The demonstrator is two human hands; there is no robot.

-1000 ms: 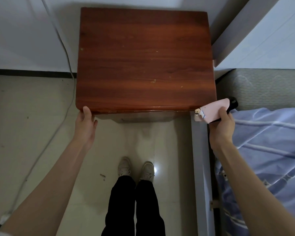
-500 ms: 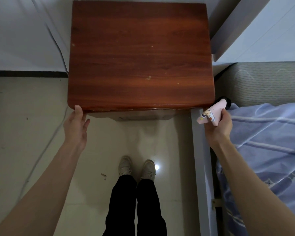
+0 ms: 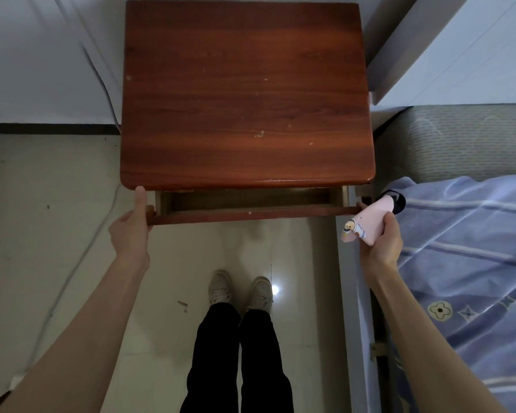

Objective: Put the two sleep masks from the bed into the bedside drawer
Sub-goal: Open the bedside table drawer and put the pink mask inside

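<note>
The red-brown bedside table (image 3: 245,93) stands in front of me. Its drawer (image 3: 251,214) is pulled out a short way, showing a narrow dark gap under the top. My left hand (image 3: 130,231) grips the drawer front at its left end. My right hand (image 3: 380,238) is closed on a pink sleep mask (image 3: 365,223) with a small cartoon figure, and a black sleep mask (image 3: 395,201) sticks out behind it. The pink mask's tip touches the drawer front's right end.
The bed with a blue striped cover (image 3: 465,254) lies on the right, its grey frame rail (image 3: 350,308) running beside my right arm. My legs and shoes (image 3: 240,289) stand on the tiled floor. A white cable (image 3: 81,254) runs over the floor at left.
The drawer was shut and has slid out a short way. My left hand moved from the table's corner edge onto the drawer front. My right hand with the masks came closer to the drawer.
</note>
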